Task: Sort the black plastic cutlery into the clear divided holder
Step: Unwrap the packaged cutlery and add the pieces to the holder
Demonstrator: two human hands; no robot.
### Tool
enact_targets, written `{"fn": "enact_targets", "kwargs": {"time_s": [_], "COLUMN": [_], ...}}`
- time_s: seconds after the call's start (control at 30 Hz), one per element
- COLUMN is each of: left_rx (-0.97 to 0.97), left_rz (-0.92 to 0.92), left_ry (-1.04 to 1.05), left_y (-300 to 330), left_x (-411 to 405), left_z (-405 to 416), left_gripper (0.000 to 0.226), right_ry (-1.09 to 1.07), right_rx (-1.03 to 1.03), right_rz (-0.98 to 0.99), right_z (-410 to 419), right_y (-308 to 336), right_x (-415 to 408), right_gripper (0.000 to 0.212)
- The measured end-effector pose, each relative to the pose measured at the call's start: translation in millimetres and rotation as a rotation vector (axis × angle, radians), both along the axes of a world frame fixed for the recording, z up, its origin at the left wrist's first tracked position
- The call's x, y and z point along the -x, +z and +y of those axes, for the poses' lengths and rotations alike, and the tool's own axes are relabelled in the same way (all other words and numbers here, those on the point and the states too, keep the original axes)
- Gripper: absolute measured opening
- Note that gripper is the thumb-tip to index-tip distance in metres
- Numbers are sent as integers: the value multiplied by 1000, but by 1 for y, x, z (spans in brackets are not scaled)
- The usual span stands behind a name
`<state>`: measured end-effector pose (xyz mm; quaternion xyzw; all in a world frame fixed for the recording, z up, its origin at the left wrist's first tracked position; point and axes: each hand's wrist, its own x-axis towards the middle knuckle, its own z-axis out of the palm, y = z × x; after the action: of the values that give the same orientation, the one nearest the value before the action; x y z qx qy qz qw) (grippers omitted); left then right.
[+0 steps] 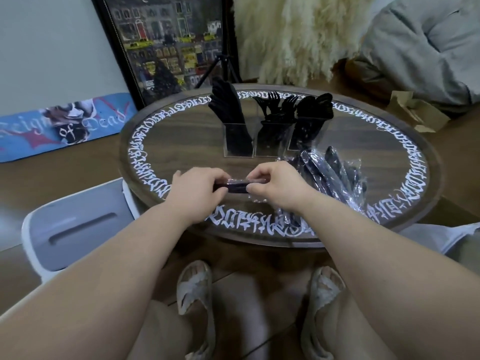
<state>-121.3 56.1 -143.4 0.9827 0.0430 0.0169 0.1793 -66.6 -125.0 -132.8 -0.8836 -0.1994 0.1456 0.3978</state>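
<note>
A clear divided holder [270,148] stands at the middle of the round table. Its left section holds black knives [228,107], the middle one black forks [276,105], the right one black spoons [315,106]. Just in front of the holder, my left hand [198,189] and my right hand [275,187] both pinch a plastic-wrapped cutlery packet [237,185], held level between them above the table. A heap of several more wrapped packets [335,176] lies to the right of my right hand.
The round wooden table [181,141] has a ring of white lettering. An empty clear wrapper [287,219] lies near its front edge. A white stool [78,227] stands at the left, a tripod [220,63] and framed picture [166,45] behind.
</note>
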Motion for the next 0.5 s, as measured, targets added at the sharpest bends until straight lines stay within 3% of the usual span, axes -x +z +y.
{"fn": "enact_targets", "kwargs": {"time_s": [0.1,0.2,0.5], "left_rx": [32,36,47], "left_rz": [58,73,41], "left_ry": [34,66,-28], "left_y": [-3,-5,-2], "left_x": [0,-2,-11], "left_z": [3,8,-21], "left_gripper": [16,18,21], "right_ry": [51,166,136], "right_rx": [407,734,720], "right_rz": [-266,-270,-280], "right_z": [-2,-15,-61], "right_y": [-6,-15,-30], "right_x": [-5,-7,-23], "right_gripper": [39,59,53]}}
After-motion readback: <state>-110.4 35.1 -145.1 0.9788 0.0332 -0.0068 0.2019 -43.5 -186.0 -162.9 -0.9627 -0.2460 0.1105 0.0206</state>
